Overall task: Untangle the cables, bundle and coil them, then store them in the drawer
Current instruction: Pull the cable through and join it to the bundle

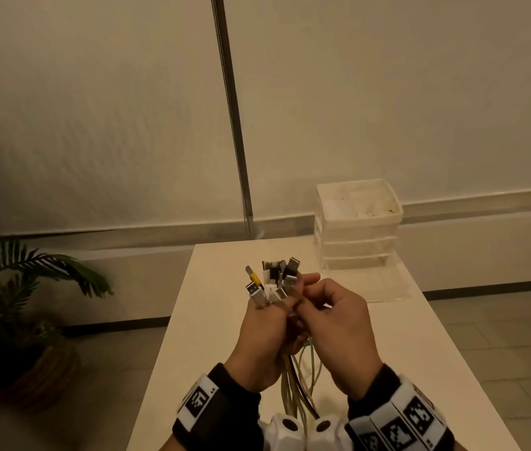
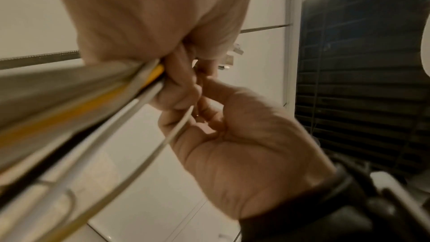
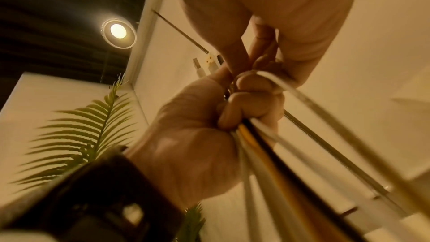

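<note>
Bundling step, not storage yet. Left hand (image 1: 262, 336) fisted around the cables (image 1: 296, 379) just below the plugs (image 1: 272, 279), fingers curled tight and pressed together, whole bunch held upright above the table (image 1: 212, 320). Plug ends fanned out above the fist, loose lengths hanging down toward the wrists. Right hand (image 1: 338, 323) touching the left, thumb and forefinger pinching at the bunch near the plug ends; from the left wrist view, right-hand fingers curled with 1 pale cable (image 2: 172, 135) running across the palm. Exactly which strand pinched: cannot tell, blurred.

Judgement: ends gathered and roughly aligned, so untangling looks mostly done; coiling not started, tails still straight.

Next move calls for: firm left grip at the plug end, right hand sliding down to gather the tails and wrap into loops, no strand slipping out of the fist.

Drawer unit (image 1: 358, 222) at the far right of the table, well apart from the hands; bottom drawer (image 1: 381, 284) looks pulled open, ready for the coil
</note>
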The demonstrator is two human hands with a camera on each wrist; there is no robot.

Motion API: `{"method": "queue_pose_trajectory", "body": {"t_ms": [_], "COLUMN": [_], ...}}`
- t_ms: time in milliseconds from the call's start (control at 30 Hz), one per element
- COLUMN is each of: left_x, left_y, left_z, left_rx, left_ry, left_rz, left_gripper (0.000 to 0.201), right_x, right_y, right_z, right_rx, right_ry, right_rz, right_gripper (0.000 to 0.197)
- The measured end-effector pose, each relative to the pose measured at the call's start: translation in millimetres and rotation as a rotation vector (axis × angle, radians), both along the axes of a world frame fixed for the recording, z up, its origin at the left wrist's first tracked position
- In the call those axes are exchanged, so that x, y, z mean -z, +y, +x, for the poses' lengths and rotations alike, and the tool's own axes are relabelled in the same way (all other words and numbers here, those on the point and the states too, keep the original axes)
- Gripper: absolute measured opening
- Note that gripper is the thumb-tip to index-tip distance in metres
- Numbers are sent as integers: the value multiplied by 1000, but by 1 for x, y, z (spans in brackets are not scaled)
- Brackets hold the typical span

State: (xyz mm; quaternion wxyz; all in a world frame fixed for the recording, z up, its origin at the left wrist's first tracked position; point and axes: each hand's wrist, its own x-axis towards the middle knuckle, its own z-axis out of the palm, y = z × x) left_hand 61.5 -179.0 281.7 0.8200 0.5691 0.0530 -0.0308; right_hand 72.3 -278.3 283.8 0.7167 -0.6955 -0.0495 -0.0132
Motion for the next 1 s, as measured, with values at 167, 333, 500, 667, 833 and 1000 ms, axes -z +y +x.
{"method": "queue_pose_trajectory", "body": {"t_ms": [167,333,500,667,833,1000], "left_x": [-8,-19,-27,-47,-42,-14], "left_y": [17,68,98,130,97,44], "left_z": [12,21,15,10,5,4], "left_rx": [-182,-304,-301,-347,-157,27], "left_ry": [-24,-53,-180,-284,-182,-129], "left_rz": [22,-115,-219,-192,-11,216], "left_gripper": [33,47,48,51,50,30], "right_x": [7,45,61,79,68,46], "right_y": [-14,-50,-75,-88,-63,-41], "right_z": [-4,0,24,26,15,9], "right_rx": [-275,-497,-632,-628,-552,-478], "right_ry": [-5,116,99,138,157,254], "right_rz": [-80,-193,-446,-577,-412,-78], "right_gripper": [6,23,24,26,32,32]}}
